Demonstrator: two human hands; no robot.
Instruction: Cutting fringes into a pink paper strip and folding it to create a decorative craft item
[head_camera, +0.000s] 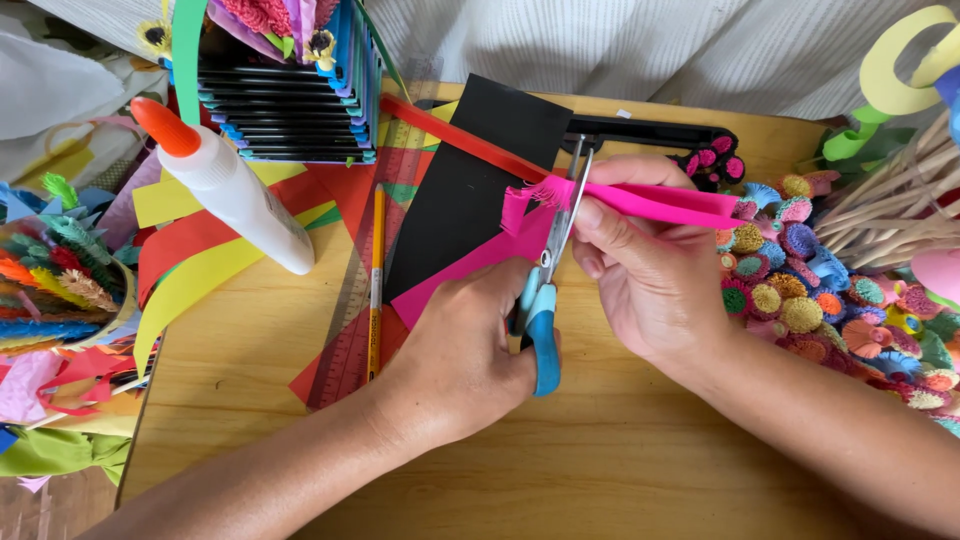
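My left hand (465, 350) grips blue-handled scissors (543, 345), whose metal blades point away from me and straddle a bright pink paper strip (665, 203). My right hand (650, 280) pinches that strip between thumb and fingers just right of the blades. The strip's left end (528, 196) is cut into a fine fringe. Both hands hover over a wooden board (600, 450), above a black paper sheet (475, 180) and a pink sheet (470, 265).
A white glue bottle (235, 195) with an orange cap leans at the left over yellow and red paper strips. A pencil (376, 280) and a clear ruler (350, 320) lie beside the black sheet. Rolled paper flowers (800, 290) and wooden sticks (890, 220) crowd the right.
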